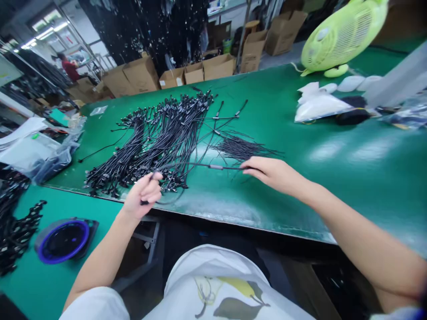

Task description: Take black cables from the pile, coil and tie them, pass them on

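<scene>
A thin black cable (200,166) stretches between my two hands above the green table (300,178). My left hand (144,193) is closed on one end near the table's front edge. My right hand (270,172) pinches the other end, fingers pressed together. Behind the cable lies a large spread of several black cables with connectors (150,142). A smaller bunch of thin black wires (243,149) lies just beyond my right hand.
A lime-green fan (343,35) stands at the back right, with white bags (320,106) and a dark object beside it. Cardboard boxes (173,73) line the far edge. A round blue-rimmed holder (63,240) and more cables (16,231) sit at lower left. A person in red works far left.
</scene>
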A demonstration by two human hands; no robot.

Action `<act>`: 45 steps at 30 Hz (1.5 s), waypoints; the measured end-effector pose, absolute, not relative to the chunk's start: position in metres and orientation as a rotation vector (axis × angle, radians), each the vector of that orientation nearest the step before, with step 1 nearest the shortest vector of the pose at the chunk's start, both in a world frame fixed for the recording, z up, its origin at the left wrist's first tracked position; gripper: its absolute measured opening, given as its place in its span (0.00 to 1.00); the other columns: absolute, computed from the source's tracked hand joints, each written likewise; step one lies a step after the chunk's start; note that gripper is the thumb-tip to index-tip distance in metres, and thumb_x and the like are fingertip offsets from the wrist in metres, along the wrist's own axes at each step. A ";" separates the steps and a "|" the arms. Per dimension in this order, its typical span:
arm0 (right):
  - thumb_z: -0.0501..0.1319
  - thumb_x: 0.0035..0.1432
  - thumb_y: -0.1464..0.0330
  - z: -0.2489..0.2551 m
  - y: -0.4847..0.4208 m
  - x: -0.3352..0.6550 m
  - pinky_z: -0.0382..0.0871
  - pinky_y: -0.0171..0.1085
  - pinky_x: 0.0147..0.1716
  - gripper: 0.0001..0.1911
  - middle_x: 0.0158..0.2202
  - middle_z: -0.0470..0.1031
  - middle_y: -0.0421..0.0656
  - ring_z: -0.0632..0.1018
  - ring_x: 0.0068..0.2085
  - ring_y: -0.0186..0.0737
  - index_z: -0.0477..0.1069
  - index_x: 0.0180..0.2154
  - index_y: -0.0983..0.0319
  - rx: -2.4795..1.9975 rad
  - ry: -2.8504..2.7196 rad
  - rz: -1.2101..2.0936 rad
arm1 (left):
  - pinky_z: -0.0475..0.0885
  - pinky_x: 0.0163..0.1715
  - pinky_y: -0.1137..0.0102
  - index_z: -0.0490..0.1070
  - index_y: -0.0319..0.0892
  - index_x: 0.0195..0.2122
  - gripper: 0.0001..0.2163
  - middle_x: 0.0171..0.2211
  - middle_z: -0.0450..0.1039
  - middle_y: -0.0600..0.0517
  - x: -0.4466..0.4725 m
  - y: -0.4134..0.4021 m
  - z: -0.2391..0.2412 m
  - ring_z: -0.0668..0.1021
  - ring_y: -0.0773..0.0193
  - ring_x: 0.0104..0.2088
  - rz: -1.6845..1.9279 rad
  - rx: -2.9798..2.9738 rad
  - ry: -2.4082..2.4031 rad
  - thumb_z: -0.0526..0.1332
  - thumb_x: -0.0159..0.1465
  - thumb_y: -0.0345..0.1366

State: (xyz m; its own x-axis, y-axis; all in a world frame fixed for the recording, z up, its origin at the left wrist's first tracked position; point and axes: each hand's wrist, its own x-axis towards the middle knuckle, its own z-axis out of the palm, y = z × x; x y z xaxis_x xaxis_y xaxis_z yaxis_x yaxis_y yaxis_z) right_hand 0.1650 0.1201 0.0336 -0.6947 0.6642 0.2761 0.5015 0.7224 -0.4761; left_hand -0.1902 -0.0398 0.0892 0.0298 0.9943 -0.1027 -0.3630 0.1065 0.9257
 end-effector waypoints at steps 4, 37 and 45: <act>0.47 0.67 0.60 0.015 0.091 0.150 0.66 0.39 0.35 0.19 0.39 0.79 0.48 0.78 0.36 0.44 0.73 0.45 0.60 -0.905 -2.570 0.351 | 0.57 0.13 0.79 0.74 0.43 0.49 0.14 0.17 0.43 0.62 -0.191 -0.032 0.094 0.48 0.73 0.14 1.505 0.758 1.012 0.59 0.66 0.43; 0.65 0.55 0.54 -0.006 -0.008 0.033 0.68 0.31 0.18 0.22 0.45 0.73 0.42 0.70 0.21 0.26 0.63 0.46 0.57 -0.644 -1.065 1.982 | 0.64 0.28 0.70 0.63 0.40 0.26 0.24 0.21 0.63 0.54 -0.087 -0.054 -0.001 0.68 0.67 0.24 1.029 1.148 1.370 0.51 0.65 0.58; 0.58 0.61 0.54 -0.007 -0.009 0.034 0.61 0.26 0.15 0.17 0.28 0.70 0.39 0.68 0.22 0.27 0.69 0.36 0.63 -0.753 -1.306 1.938 | 0.66 0.49 0.63 0.70 0.38 0.42 0.16 0.40 0.73 0.46 -0.083 -0.073 -0.024 0.73 0.58 0.44 0.891 0.975 1.201 0.62 0.61 0.46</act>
